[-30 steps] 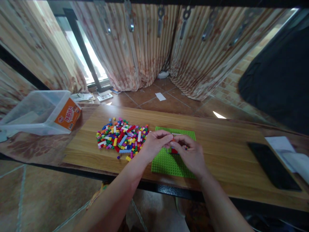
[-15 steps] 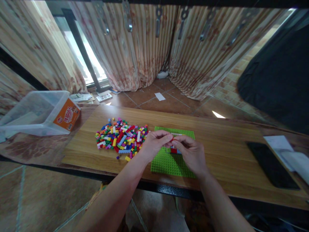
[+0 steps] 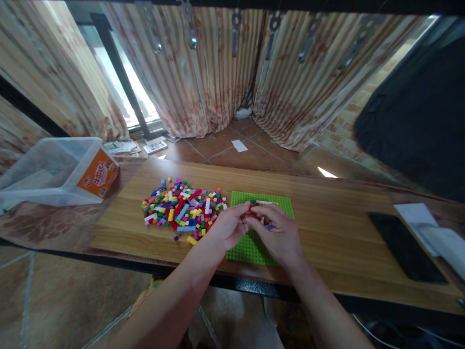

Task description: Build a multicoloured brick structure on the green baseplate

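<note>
Brick (image 3: 249, 215), red, mostly hidden, over the green board (image 3: 247, 251), right of the pile (image 3: 183, 208); left hand (image 3: 228, 225) and right hand (image 3: 279, 233) pinch it, fingertips nearly together. We judge it light, stiff, smooth; best held by opposite sides.

A green studded baseplate (image 3: 250, 252) lies flat just right of the frame's centre, below mid-height. A thin row of white and yellow bricks (image 3: 264, 202) runs near its far edge. A small red brick (image 3: 250, 214), mostly hidden, shows around its upper left. Left of centre, loose multicoloured bricks (image 3: 182, 212) spread in a shallow heap.
</note>
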`<state>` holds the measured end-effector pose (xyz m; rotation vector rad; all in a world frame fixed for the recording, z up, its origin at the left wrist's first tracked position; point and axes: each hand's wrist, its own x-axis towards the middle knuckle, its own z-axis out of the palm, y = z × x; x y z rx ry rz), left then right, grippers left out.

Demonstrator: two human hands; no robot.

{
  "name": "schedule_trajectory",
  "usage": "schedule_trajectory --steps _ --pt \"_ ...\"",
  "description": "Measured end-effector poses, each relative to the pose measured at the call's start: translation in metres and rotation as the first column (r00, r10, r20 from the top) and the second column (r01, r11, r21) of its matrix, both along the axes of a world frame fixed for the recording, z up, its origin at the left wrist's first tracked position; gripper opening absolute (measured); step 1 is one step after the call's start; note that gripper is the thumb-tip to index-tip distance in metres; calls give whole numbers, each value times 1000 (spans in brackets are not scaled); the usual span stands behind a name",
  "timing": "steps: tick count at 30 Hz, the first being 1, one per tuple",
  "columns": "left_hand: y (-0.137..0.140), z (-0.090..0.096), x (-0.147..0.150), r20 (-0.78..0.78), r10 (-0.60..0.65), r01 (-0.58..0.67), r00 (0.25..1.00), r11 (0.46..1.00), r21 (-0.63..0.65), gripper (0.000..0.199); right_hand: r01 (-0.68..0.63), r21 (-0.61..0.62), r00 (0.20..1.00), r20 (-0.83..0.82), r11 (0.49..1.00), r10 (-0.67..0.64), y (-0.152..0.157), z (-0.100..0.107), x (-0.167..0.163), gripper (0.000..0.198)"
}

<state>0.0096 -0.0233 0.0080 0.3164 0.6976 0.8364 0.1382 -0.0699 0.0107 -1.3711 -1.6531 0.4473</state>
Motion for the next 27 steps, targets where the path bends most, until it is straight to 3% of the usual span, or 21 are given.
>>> schedule_trajectory --steps 7,12,16,18,22,27 --pt "-2 1 -3 34 -38 37 999 998 48 9 51 0 999 -2 999 -51 2 0 2 17" --pt "-3 6 -6 -51 -28 31 998 998 61 13 30 -18 999 -42 999 -30 3 1 11 18" --pt "-1 9 -11 -171 2 12 985 997 80 17 209 -71 965 -150 975 -217 10 -2 42 21" --pt "1 8 -14 -205 16 6 979 994 106 17 252 -168 939 -195 953 -283 14 -6 62 25" --pt "4 6 -16 -243 28 5 970 991 134 16 192 -327 949 -179 925 -260 17 -14 87 29" --pt "6 5 -13 -269 30 8 963 990 139 16 92 -375 975 -153 923 -159 16 -17 85 28"
